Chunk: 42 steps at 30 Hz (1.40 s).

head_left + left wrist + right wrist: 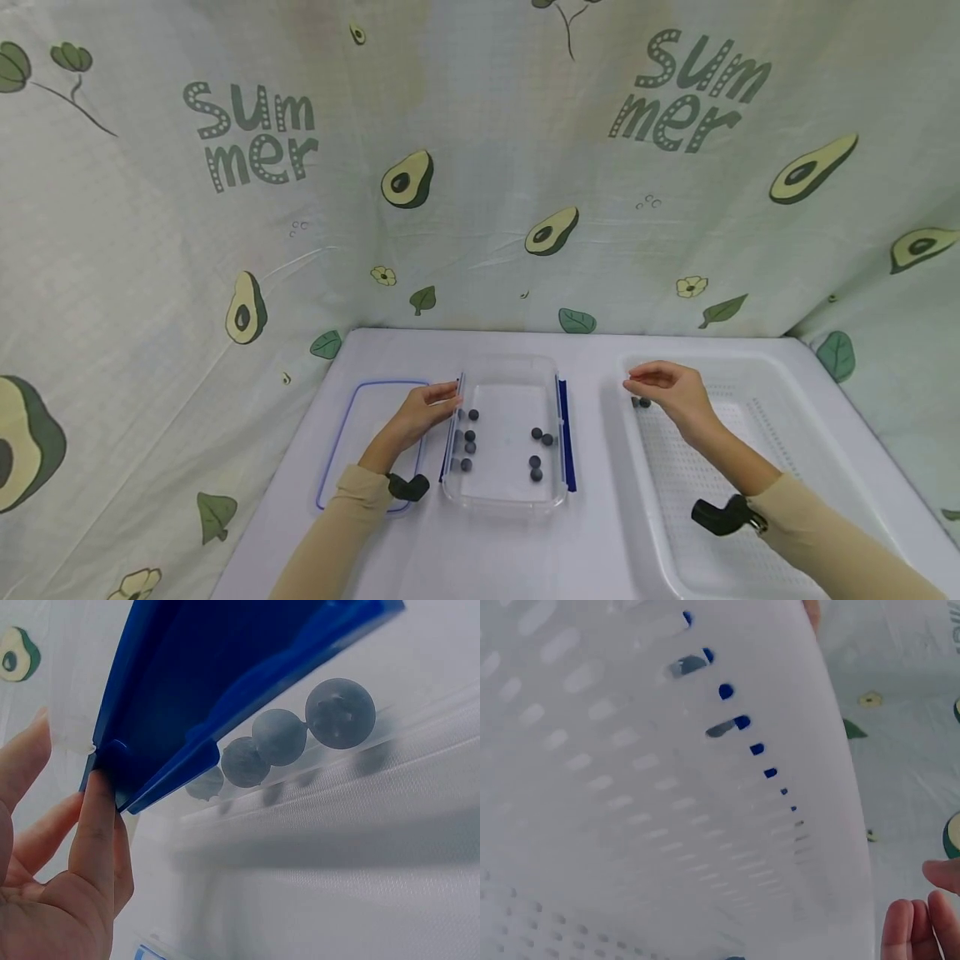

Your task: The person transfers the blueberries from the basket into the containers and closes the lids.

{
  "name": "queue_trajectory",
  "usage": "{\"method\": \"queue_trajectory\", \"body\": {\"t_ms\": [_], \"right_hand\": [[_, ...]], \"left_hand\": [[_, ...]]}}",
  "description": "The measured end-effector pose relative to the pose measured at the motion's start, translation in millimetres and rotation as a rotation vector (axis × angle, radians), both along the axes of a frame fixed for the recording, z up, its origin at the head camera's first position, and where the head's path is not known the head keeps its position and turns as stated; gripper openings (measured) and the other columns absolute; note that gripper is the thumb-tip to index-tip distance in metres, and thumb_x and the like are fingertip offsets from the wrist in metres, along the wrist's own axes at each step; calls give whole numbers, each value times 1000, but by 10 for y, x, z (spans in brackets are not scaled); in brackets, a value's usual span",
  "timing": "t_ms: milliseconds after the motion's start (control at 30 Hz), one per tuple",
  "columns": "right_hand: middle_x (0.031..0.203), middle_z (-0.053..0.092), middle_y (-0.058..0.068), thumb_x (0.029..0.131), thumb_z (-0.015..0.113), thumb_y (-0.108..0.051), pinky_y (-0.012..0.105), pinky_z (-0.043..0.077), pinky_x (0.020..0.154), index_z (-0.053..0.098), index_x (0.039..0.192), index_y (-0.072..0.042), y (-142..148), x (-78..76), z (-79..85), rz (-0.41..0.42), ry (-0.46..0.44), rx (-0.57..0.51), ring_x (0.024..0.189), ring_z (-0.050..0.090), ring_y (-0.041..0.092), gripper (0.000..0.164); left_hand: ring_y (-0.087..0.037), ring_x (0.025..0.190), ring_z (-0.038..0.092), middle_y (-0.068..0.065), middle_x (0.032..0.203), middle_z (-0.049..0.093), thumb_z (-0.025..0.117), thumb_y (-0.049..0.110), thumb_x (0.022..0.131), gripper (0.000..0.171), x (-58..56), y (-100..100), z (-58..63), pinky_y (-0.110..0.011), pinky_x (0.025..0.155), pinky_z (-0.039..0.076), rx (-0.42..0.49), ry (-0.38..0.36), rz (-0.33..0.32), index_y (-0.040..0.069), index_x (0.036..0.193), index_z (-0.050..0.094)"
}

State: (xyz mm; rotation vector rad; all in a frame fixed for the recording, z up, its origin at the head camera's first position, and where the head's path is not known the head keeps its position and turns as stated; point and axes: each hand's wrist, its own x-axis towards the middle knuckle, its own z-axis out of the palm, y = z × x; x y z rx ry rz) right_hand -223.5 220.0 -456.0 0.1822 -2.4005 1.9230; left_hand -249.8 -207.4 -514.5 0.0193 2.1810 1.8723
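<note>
A clear plastic container (pixel 517 505) with blue side latch flaps stands in the middle of the table. Several small dark blue-grey, blueberry-like balls (pixel 470 436) lie in it along both long sides. My left hand (pixel 422 417) touches the container's left side; up close, its fingertips rest against the blue flap (pixel 187 682). My right hand (pixel 675 400) hovers at the left rim of a white perforated basket (pixel 663 533). Just below its fingers, inside the basket, sit dark balls (pixel 645 402). The right wrist view shows thumb and fingers apart with nothing between them.
Left of the container lies a clear lid (pixel 356 417) with a blue edge, partly under my left arm. A patterned avocado curtain (pixel 480 125) hangs behind the table and at both sides. The white table top (pixel 495 558) runs between container and basket.
</note>
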Motion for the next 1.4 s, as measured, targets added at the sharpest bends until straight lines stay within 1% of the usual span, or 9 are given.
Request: {"method": "queue_trajectory", "body": {"t_ms": [167, 400, 500, 733, 867, 967, 1067, 1267, 1400], "right_hand": [[92, 73, -3, 86, 79, -5, 19, 57, 74, 61, 113, 19, 110, -29, -75, -23, 20, 1, 82, 68, 3, 40], [92, 73, 1, 86, 79, -8, 14, 55, 72, 63, 111, 18, 217, -46, -174, -76, 30, 64, 80, 65, 1, 39], [90, 73, 4, 86, 79, -9, 14, 54, 71, 62, 112, 19, 247, -60, -227, -95, 26, 72, 79, 65, 0, 42], [92, 72, 14, 87, 77, -5, 12, 53, 68, 63, 110, 19, 331, -123, -413, -120, 25, 129, 76, 63, -2, 35], [93, 70, 24, 85, 78, -1, 12, 53, 65, 66, 106, 17, 361, -144, -555, -147, 77, 169, 75, 62, -3, 30], [92, 69, 29, 83, 78, 2, 11, 53, 63, 67, 102, 16, 366, -159, -641, -172, 134, 202, 72, 61, -5, 26], [89, 69, 28, 81, 79, 3, 10, 51, 62, 68, 100, 15, 364, -184, -716, -201, 159, 229, 70, 60, -5, 25], [86, 70, 23, 79, 82, 1, 10, 50, 59, 69, 100, 12, 364, -233, -863, -216, 139, 296, 68, 58, -4, 27], [86, 71, 21, 77, 83, 1, 9, 49, 60, 70, 100, 11, 358, -247, -947, -224, 137, 335, 67, 58, -5, 28]], "left_hand": [[-19, 111, 62, -20, 134, 58, 72, 14, 93, 54, -10, -3, -9, -28, 97, 51, 6, -3, -2, -3, 141, 53], [-19, 111, 62, -18, 133, 59, 73, 17, 93, 56, -11, -4, -5, -28, 96, 52, -6, -3, -2, -3, 141, 53], [-19, 111, 62, -18, 133, 59, 74, 16, 93, 55, -6, -2, 8, -28, 97, 51, 3, -13, 2, -2, 141, 53], [-21, 114, 61, -21, 137, 56, 72, 14, 94, 54, -16, 4, 13, -29, 98, 51, 8, -15, -4, -3, 141, 52], [-21, 114, 61, -22, 137, 56, 71, 13, 94, 53, -14, 6, 11, -30, 98, 51, 15, -20, 0, -3, 141, 52], [-20, 113, 61, -21, 137, 56, 71, 12, 94, 53, -14, 11, 17, -29, 98, 51, 20, -25, 4, -3, 141, 52], [-19, 112, 61, -22, 137, 55, 71, 11, 94, 53, -10, 14, 28, -29, 98, 51, 35, -28, 6, -4, 141, 51], [-19, 112, 61, -22, 136, 56, 71, 12, 94, 53, -8, 18, 31, -28, 97, 51, 34, -26, 7, -4, 141, 52], [-19, 113, 61, -21, 136, 56, 71, 12, 94, 54, -1, 19, 39, -28, 97, 51, 34, -30, 6, -3, 141, 52]]}}
